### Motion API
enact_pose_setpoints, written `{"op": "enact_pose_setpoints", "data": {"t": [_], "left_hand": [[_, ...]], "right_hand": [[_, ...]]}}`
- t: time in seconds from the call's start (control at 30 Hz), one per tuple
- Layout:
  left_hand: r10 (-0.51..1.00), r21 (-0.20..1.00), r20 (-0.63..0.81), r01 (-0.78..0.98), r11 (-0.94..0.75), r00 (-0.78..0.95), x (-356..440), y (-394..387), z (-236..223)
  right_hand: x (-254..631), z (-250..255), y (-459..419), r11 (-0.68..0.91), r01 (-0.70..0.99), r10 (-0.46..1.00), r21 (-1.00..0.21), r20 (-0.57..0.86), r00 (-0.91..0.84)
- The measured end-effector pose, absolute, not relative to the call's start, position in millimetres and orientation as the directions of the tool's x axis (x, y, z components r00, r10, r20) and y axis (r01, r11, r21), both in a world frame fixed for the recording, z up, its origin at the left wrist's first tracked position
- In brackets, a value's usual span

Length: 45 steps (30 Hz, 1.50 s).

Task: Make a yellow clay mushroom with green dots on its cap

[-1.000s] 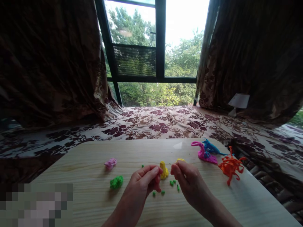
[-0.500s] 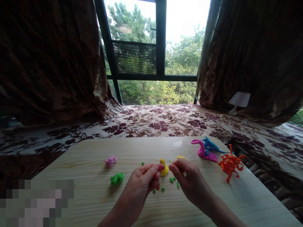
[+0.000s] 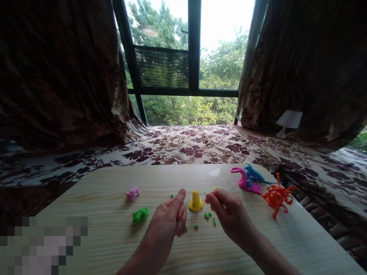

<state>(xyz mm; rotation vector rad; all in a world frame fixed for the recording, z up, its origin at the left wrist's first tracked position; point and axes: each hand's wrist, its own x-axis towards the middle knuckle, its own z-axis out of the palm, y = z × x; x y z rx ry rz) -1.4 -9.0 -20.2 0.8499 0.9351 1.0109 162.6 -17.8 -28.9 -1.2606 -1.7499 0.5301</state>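
Note:
My left hand [image 3: 169,217] is closed, its thumb raised and fingers curled; anything inside is hidden. To the right, my right hand [image 3: 229,208] has its thumb and fingertips pinched together, and whatever they hold is too small to make out. Between the hands stands a yellow modelling-clay shape [image 3: 195,201], an upright stub on a flat round base. Several small green clay bits [image 3: 207,216] lie in front of it. Behind my right hand, another piece of yellow clay [image 3: 215,188] is mostly covered. A green clay lump [image 3: 140,215] rests left of my left hand.
A pink clay lump [image 3: 133,193] sits at the left of the wooden table [image 3: 109,244]. On the right are a magenta clay figure [image 3: 246,183], a blue one [image 3: 254,175] and an orange many-armed one [image 3: 278,196]. Beyond the table is a flowered cloth [image 3: 186,145].
My left hand has drawn slightly left and its thumb has lifted, widening the gap between the hands. The yellow shape now shows fully. My right hand stays pinched, nearly in place.

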Motion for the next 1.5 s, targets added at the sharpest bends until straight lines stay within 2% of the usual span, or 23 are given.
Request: {"op": "enact_pose_setpoints", "data": {"t": [0.13,0.3,0.4,0.57,0.77,0.97,1.27,1.43,1.5], "left_hand": [[0.931,0.854,-0.23,-0.4,0.333,0.284,-3,-11,-20],[0.908,0.803,-0.247,-0.453,0.387,0.338,-2,-10,-20],[0.897,0.782,-0.267,-0.464,0.416,0.353,-3,-9,-21],[0.893,0.795,-0.264,-0.442,0.416,0.365,-4,-10,-19],[0.906,0.828,-0.258,-0.406,0.386,0.334,-3,-12,-19],[0.919,0.854,-0.208,-0.396,0.337,0.334,-4,-9,-22],[0.923,0.857,-0.223,-0.388,0.34,0.314,-4,-10,-21],[0.932,0.903,-0.189,-0.318,0.288,0.309,-3,-10,-17],[0.947,0.955,-0.145,-0.21,0.21,0.287,-7,-8,-14]], "right_hand": [[163,-27,-19,0.387,0.552,0.907,-0.739,0.414,-0.082],[161,-29,-17,0.331,0.494,0.937,-0.804,0.344,-0.066],[162,-30,-15,0.383,0.457,0.919,-0.803,0.383,-0.098],[164,-34,-13,0.484,0.392,0.869,-0.783,0.483,-0.107],[162,-35,-13,0.399,0.261,0.915,-0.879,0.402,-0.042],[160,-27,-19,0.363,0.347,0.928,-0.865,0.368,-0.053],[161,-27,-20,0.337,0.411,0.937,-0.847,0.345,-0.057],[157,-25,-21,0.415,0.4,0.908,-0.817,0.397,-0.131],[158,-25,-21,0.402,0.456,0.912,-0.794,0.39,-0.126]]}}
